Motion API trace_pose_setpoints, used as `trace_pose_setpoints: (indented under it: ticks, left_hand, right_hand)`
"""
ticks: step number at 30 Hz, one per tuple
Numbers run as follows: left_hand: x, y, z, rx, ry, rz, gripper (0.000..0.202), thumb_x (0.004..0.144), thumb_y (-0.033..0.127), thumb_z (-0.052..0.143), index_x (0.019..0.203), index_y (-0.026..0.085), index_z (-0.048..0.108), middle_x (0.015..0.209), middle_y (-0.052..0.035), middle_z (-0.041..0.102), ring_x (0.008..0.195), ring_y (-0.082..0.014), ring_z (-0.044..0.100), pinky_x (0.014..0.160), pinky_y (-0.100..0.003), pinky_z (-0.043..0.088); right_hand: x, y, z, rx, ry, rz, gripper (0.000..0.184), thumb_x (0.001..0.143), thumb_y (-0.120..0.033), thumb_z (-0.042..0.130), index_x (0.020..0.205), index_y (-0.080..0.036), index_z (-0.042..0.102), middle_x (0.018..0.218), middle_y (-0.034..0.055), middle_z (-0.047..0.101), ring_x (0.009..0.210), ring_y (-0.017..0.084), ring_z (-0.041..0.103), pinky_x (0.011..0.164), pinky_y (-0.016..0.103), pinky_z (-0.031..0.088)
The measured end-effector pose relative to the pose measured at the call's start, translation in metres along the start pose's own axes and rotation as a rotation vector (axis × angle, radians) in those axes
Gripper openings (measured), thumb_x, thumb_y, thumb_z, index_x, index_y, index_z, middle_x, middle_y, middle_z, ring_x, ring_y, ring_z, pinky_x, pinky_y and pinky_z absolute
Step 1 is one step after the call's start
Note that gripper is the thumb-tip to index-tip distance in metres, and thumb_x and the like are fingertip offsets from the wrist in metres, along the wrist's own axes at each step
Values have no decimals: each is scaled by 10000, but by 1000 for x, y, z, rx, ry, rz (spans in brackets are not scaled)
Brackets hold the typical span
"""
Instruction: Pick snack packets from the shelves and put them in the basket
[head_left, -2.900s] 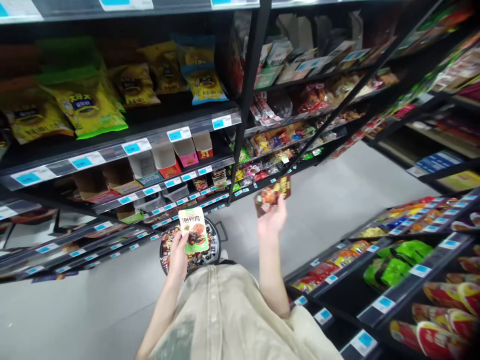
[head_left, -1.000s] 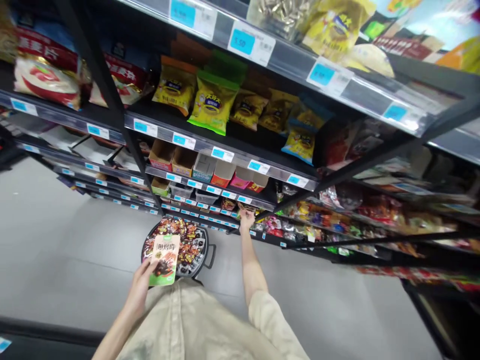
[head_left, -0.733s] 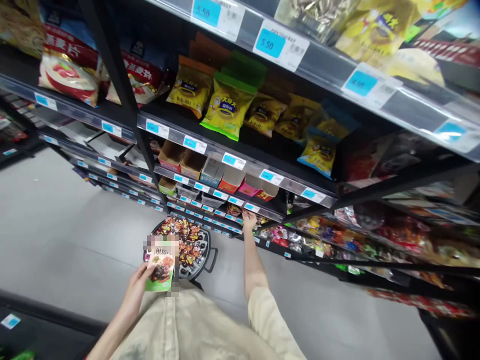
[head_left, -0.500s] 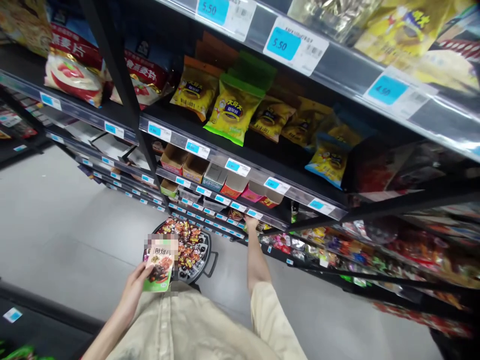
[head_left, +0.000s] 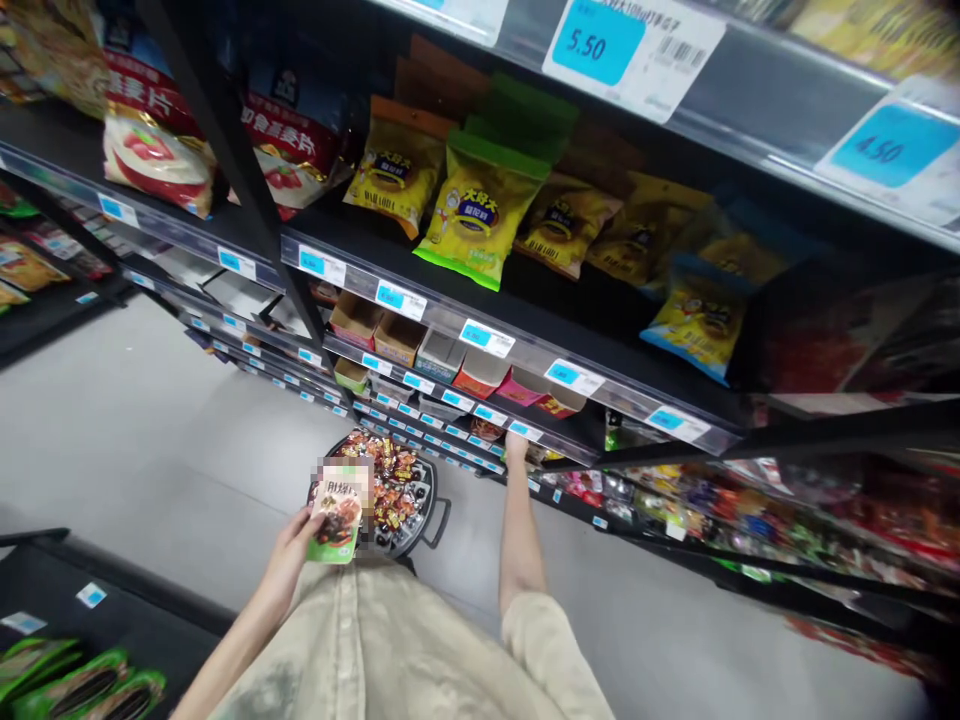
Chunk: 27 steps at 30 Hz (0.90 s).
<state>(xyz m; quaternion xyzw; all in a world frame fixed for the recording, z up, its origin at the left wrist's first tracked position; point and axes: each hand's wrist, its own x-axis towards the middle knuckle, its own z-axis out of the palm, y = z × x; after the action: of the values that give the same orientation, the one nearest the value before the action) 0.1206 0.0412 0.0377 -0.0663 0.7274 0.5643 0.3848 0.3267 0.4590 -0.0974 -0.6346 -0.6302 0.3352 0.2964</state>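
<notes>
My left hand (head_left: 300, 535) is closed on a green and white food packet (head_left: 337, 520) with a picture of food on its front, held before my body. Part of the view around the packet is pixelated. My right arm stretches forward to a low shelf, where my right hand (head_left: 516, 446) is at the shelf edge beside a price tag (head_left: 523, 431). Its fingers are hidden under the shelf above, so what they touch does not show. Close to it lies a dark, reddish packet (head_left: 487, 429).
A round black tray (head_left: 439, 520) of wrapped snacks is low down behind the packet. Yellow snack bags (head_left: 480, 215) stand on the shelf above open cardboard boxes (head_left: 480, 372). A black shelf post (head_left: 240, 150) rises at left. Green bags (head_left: 97, 685) lie on a rack behind me.
The view has shifted slightly, bringing the upper shelf closer and showing more of the rack at lower left. My left hand keeps the packet; my right hand stays at the low shelf.
</notes>
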Motion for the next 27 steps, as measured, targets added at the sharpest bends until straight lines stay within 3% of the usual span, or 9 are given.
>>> trace_pose_setpoints:
  ticks: [2, 5, 7, 9, 12, 15, 18, 22, 27]
  left_hand:
    - [3, 1, 6, 5, -8, 18, 462, 575, 547, 792, 835, 178, 696, 820, -33, 752, 759, -238, 676, 654, -271, 491]
    - [7, 1, 14, 23, -32, 43, 430, 596, 534, 760, 830, 179, 695, 831, -42, 743, 766, -237, 664, 665, -278, 485]
    - [9, 1, 18, 43, -57, 71, 408, 614, 511, 743, 845, 177, 709, 868, -57, 747, 790, -242, 663, 683, -286, 488]
    - [9, 0, 22, 60, -91, 99, 392, 643, 487, 729, 880, 175, 724, 909, -71, 752, 817, -246, 666, 704, -295, 494]
    - [7, -5, 28, 86, -173, 121, 364, 675, 460, 723, 903, 176, 735, 936, -80, 760, 831, -248, 670, 734, -310, 505]
    - [2, -14, 34, 107, -248, 137, 357, 684, 454, 746, 901, 170, 747, 957, -90, 767, 845, -252, 679, 773, -325, 516]
    - [-5, -29, 39, 129, -332, 93, 390, 703, 466, 766, 951, 165, 757, 978, -93, 770, 858, -251, 688, 779, -320, 519]
    - [-23, -52, 45, 131, -408, 22, 420, 708, 473, 784, 997, 170, 754, 969, -84, 772, 868, -248, 695, 756, -306, 515]
    - [-48, -72, 45, 111, -461, 25, 434, 705, 487, 792, 1005, 177, 744, 976, -78, 779, 869, -250, 700, 792, -320, 519]
  right_hand:
    - [-32, 4, -3, 24, 45, 54, 509, 941, -463, 427, 1190, -108, 694, 1241, 225, 712, 1161, 332, 661, 991, 470, 505]
    - [-122, 24, 1, 118, 0, 81, 574, 888, -514, 392, 1148, -108, 702, 1206, 215, 731, 1138, 327, 679, 967, 440, 533]
    - [-199, 42, 8, 303, -185, 135, 545, 836, -585, 461, 1029, -149, 725, 1065, 179, 773, 971, 318, 724, 836, 420, 581]
    - [-272, 57, 12, 365, -484, 171, 489, 802, -637, 551, 915, -202, 744, 937, 123, 788, 851, 304, 731, 759, 408, 587]
    - [-338, 63, 14, 406, -713, 143, 446, 749, -660, 681, 792, -223, 757, 830, 85, 787, 820, 295, 727, 780, 396, 578]
    - [-339, 50, 5, 477, -662, 200, 501, 807, -694, 649, 895, -213, 757, 880, 87, 798, 831, 274, 729, 807, 397, 572]
    - [-300, 28, -14, 570, -554, 302, 583, 774, -755, 654, 933, -200, 739, 877, 106, 799, 751, 264, 722, 694, 377, 566]
    - [-254, 3, -50, 598, -422, 209, 547, 833, -696, 639, 1045, -199, 725, 996, 118, 796, 844, 256, 729, 766, 374, 569]
    - [-259, -6, -79, 643, -442, 180, 519, 869, -664, 618, 1085, -202, 716, 1047, 114, 785, 880, 250, 726, 766, 361, 570]
